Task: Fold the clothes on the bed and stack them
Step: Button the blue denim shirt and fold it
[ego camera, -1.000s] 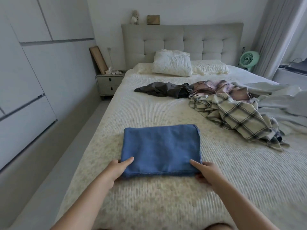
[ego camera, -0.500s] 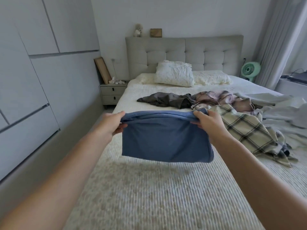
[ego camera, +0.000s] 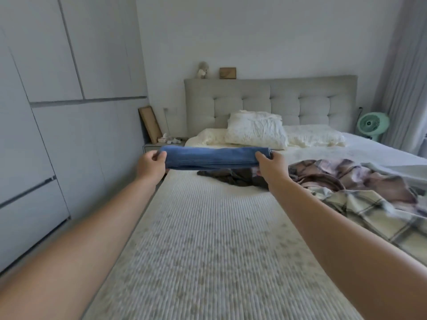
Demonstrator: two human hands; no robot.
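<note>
Between both hands' fingers (ego camera: 159, 154): folded blue garment (ego camera: 212, 158).

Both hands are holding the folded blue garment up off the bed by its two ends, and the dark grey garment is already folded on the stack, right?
Not quite. The head view shows the left hand and right hand gripping the folded blue garment by its ends above the bed, but the dark grey garment lies crumpled and unfolded on the bed, not on any stack.

Blue folded garment (ego camera: 215, 158), plaid shirt (ego camera: 360, 204) (cream, dark-checked), mint fan (ego camera: 372, 124).
</note>
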